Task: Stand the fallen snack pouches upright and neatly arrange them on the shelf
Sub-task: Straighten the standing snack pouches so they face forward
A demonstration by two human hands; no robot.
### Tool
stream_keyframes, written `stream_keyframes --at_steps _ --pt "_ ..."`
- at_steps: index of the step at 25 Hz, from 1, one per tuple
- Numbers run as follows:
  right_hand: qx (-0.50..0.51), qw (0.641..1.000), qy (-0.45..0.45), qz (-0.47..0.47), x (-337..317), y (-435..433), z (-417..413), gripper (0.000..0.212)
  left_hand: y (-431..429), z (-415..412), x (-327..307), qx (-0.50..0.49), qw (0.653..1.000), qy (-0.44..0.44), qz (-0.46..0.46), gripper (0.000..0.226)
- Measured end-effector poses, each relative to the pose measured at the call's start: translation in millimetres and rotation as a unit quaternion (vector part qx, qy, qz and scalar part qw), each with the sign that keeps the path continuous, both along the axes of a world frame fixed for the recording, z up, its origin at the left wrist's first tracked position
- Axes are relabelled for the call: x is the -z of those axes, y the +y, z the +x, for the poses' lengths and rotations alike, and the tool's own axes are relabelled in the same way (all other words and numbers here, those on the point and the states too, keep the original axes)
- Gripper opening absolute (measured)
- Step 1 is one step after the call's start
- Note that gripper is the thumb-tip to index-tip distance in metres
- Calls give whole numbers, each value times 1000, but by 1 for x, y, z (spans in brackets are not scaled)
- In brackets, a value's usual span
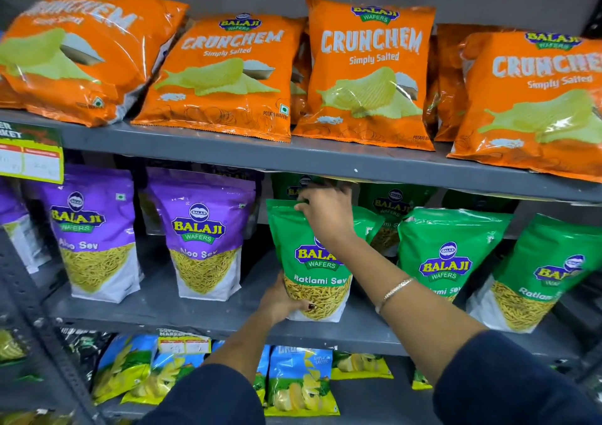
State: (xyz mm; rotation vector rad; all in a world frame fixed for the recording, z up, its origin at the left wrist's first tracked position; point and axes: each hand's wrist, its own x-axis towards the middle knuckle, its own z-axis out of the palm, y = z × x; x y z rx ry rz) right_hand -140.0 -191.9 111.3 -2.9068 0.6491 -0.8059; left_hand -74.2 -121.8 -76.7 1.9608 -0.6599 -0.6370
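A green Ratlami Sev pouch (pixel 293 245) stands upright in the middle of the grey middle shelf (pixel 182 310). My left hand (pixel 281 302) grips its bottom left corner. At the pouch's top edge my right hand (pixel 325 211) pinches the seal. Two more green pouches (pixel 446 252) (pixel 534 275) stand to its right, with others behind them. Left of it stand two purple Aloo Sev pouches (pixel 93 232) (pixel 203 232), upright and spaced apart.
Orange Crunchem chip bags (pixel 368 69) lean along the top shelf, whose front edge (pixel 325 160) hangs just above my right hand. Blue and yellow chip bags (pixel 299 382) fill the bottom shelf. A price tag (pixel 31 156) hangs at far left.
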Motion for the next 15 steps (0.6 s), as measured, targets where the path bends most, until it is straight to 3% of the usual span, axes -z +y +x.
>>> stream_keyframes --at_steps 2,4,5,6,8,9,10,11,13,15 --pt "17 987 -119 -103 21 3 0 20 2 -2 -1 21 1000 8 1 97" --pt "-52 960 -205 -182 47 16 3 29 10 6 10 26 999 1 29 110" --pt "-121 951 -214 -186 62 27 7 28 21 16 14 14 999 -2 52 109" --pt "-177 952 -190 -160 77 39 11 25 35 27 16 -11 998 -9 61 93" --pt "-193 978 -77 -34 108 57 24 28 76 48 10 -70 994 -44 73 39" --pt "-171 984 -16 54 125 61 36 32 99 60 2 -100 987 -65 108 20" --pt "-137 980 36 137 144 61 48 33 120 73 -1 -134 975 -93 153 18" --pt "-113 967 66 218 158 61 61 38 139 89 -1 -164 964 -118 175 25" --pt "-106 917 63 378 174 62 84 72 161 123 10 -201 973 -94 59 37" --pt "-116 860 47 495 178 61 107 96 163 157 18 -157 987 -19 -28 79"
